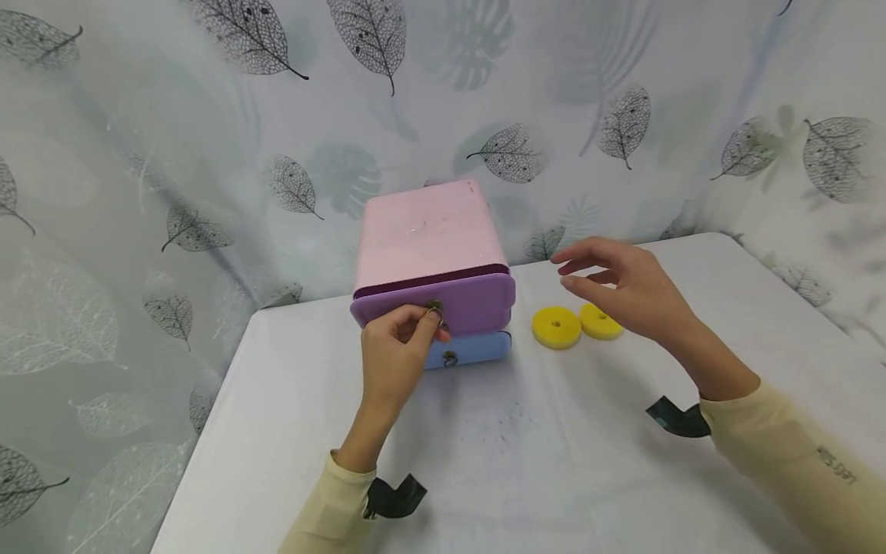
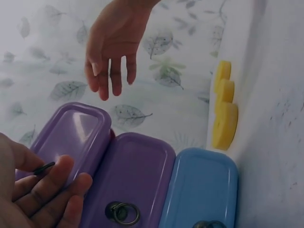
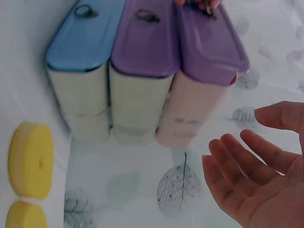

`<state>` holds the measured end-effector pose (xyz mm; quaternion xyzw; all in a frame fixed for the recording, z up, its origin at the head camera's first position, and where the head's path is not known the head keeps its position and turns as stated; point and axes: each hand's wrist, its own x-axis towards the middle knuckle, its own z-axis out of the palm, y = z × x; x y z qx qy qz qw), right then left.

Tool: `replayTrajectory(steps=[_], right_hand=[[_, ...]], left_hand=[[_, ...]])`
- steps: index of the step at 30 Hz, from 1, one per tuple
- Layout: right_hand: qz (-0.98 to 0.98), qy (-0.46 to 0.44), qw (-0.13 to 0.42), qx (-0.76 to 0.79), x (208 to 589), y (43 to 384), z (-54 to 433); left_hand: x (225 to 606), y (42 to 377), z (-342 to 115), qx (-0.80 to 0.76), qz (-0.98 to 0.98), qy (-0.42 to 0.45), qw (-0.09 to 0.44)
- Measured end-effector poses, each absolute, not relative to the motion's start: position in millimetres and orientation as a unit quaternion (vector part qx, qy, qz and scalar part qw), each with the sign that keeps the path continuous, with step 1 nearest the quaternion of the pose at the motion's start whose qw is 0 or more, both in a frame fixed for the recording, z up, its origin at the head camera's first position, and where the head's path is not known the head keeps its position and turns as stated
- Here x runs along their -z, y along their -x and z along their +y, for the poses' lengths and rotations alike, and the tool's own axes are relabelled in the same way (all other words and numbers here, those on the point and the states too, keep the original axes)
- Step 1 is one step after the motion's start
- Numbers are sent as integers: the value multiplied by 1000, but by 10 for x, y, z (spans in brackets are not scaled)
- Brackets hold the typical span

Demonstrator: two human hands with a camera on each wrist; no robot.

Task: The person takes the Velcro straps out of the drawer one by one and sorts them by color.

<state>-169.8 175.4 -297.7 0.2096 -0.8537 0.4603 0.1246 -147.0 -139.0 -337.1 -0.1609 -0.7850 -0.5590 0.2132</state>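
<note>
A small drawer chest with a pink top case (image 1: 429, 231) stands on the white table. My left hand (image 1: 393, 354) pinches the metal ring pull (image 1: 434, 315) of its top purple drawer (image 1: 481, 298) between thumb and forefinger. That drawer's front sits slightly forward of the case, with a dark gap along its upper edge. Below come a second purple drawer (image 2: 140, 171) and a blue drawer (image 2: 200, 183), each with its own ring. Off to the chest's right, my right hand (image 1: 626, 288) hovers in the air, fingers loosely bent, holding nothing.
Yellow foam-like discs with centre holes lie right of the chest: one nearer (image 1: 547, 336) and another (image 1: 599, 325) below my right hand. Leaf-patterned cloth (image 1: 429, 123) hangs behind the table (image 1: 540, 462). Dark straps stick out near both wrists.
</note>
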Motion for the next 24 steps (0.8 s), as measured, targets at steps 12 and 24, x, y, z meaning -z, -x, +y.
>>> replayTrajectory(steps=[12,24], right_hand=[[-769,-267,95,-572,2879,1614,1425],[-750,-289,75,-590,2909,1604,1296]], left_hand=[[3359,1592,-1365,605,-758,150,194],[3391,1675,-1352,629,-742,145,180]])
